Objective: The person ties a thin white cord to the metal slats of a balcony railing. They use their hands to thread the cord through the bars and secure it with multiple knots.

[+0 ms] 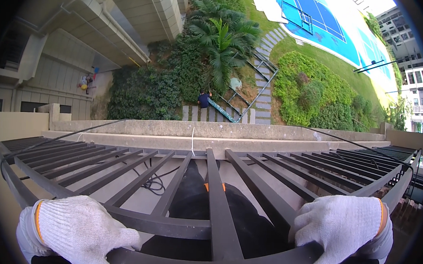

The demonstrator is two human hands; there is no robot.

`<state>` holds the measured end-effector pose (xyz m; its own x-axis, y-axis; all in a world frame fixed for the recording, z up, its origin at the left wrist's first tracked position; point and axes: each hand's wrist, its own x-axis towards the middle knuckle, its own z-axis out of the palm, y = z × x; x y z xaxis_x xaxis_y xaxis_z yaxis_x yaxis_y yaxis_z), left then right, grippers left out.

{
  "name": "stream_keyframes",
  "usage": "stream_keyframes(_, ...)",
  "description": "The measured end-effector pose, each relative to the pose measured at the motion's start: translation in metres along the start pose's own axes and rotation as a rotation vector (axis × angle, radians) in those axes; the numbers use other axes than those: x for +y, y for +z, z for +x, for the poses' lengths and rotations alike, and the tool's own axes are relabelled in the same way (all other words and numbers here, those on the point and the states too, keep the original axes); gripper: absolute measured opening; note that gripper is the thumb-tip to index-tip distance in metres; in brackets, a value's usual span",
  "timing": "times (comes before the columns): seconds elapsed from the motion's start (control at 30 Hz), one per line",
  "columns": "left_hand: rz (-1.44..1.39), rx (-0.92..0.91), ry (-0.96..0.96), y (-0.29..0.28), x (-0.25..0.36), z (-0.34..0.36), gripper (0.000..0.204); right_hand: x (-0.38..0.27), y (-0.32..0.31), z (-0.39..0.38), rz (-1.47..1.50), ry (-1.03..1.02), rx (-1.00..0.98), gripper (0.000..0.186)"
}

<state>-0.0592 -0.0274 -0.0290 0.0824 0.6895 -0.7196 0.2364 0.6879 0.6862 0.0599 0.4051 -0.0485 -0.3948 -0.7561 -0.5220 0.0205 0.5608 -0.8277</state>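
Note:
A dark brown metal railing panel (223,215) with many parallel bars spans the view in front of me. My left hand (77,230), in a white knit glove with an orange cuff edge, is closed round its near rail on the left. On the right, my right hand (338,231), gloved alike, grips the same rail with its fingers bent over the edge. Between the bars my dark-clothed legs (190,196) show, with an orange strip (215,187) across them. Black ropes (66,135) run from both ends of the panel toward the parapet.
A concrete parapet (255,133) crosses beyond the panel, with a white cord (192,140) over it. A loose black cable (155,183) lies beneath the bars. Far below, a person (204,100) is beside a metal frame (268,82) on the slatted path, near a palm (221,52).

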Motion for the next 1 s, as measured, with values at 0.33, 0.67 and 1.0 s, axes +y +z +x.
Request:
stream_keyframes(0.33, 0.004, 0.011, 0.013, 0.003, -0.0042, -0.0011, 0.066, 0.0016, -0.0009, 0.0011, 0.001, 0.006, -0.022, 0.068)
stream_keyframes(0.67, 0.011, 0.045, 0.027, 0.0065, -0.0067, -0.0023, 0.064, 0.0008, -0.0013, 0.0006, -0.006, 0.018, -0.027, 0.068)
stream_keyframes(1.0, -0.009, -0.02, -0.001, -0.0012, -0.0014, 0.0013, 0.068, 0.0007, -0.0004, 0.0013, 0.002, 0.02, -0.02, 0.067)
